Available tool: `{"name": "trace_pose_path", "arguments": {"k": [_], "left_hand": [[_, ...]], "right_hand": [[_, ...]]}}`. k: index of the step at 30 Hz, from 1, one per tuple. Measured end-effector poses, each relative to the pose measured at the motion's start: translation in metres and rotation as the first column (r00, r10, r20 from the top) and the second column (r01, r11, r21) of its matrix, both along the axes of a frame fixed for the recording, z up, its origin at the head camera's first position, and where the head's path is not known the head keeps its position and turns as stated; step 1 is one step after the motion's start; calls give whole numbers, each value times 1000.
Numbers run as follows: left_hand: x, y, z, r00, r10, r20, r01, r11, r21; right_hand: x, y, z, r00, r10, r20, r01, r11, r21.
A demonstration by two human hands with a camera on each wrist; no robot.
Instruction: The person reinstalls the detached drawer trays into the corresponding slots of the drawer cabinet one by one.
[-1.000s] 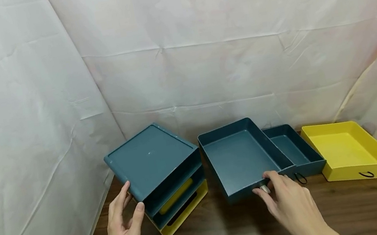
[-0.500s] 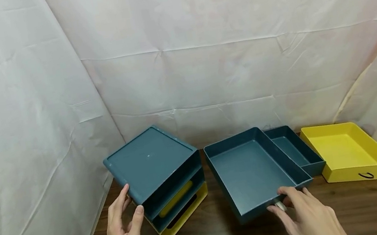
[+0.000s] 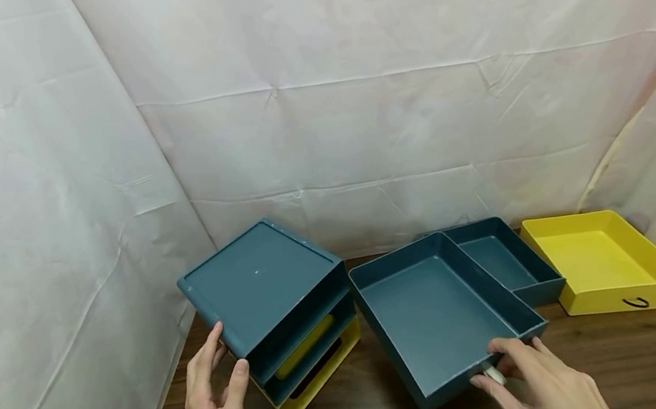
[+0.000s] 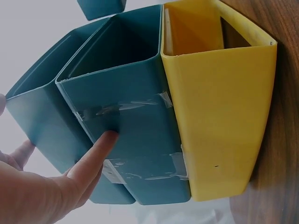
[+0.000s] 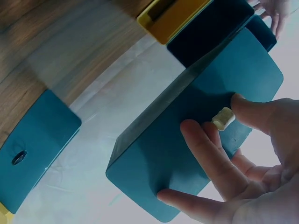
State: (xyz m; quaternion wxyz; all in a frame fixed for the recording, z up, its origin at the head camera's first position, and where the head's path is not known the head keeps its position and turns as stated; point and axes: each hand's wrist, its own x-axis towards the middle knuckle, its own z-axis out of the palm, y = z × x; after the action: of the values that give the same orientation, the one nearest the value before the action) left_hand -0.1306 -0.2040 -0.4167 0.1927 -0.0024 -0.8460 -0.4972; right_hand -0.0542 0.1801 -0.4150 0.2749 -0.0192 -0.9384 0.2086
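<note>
Small blue drawer (image 3: pixel 496 257) partly hidden behind large blue drawer (image 3: pixel 431 317); yellow drawer (image 5: pixel 4 216) mostly cut off, right wrist view.

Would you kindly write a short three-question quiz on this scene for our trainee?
1. True or false: the yellow drawer has a black loop on its front.
2. What does the right hand pinch?
a) the black loop
b) the pale knob on the nearer blue drawer
c) the yellow drawer's rim
3. Fill in: the left hand touches the side of the ____.

Key: 1. true; 2. b; 3. cabinet.
</note>
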Motion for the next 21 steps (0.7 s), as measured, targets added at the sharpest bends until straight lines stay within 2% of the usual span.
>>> {"name": "trace_pose_path", "arguments": {"k": [6,9,13,17,20,21], "left_hand": [[1,1,-3,1000,6,-5,-6,1000,0],[0,1,-3,1000,7,-8,-7,1000,3],[-1,0,-3,1000,-4,-22,4,1000,6],[-1,-1,-4,999,-19,-45,20,1000,11],[-2,-2,-5,999,-20,-49,21,1000,13],[-2,-2,-5,999,-19,-49,19,1000,13]], "right_hand": [[8,-6,-4,1000,14,-6,-14,1000,22],[12,-11,-6,999,32,-2,-32,999,-7],[16,-19,-9,996,85,-10,-86,995,-59],[16,-24,-12,984,158,-81,-161,986,-33],[15,-24,-17,978,202,-54,-205,978,-49],[15,-23,-17,978,210,1,-209,976,-60]]}}
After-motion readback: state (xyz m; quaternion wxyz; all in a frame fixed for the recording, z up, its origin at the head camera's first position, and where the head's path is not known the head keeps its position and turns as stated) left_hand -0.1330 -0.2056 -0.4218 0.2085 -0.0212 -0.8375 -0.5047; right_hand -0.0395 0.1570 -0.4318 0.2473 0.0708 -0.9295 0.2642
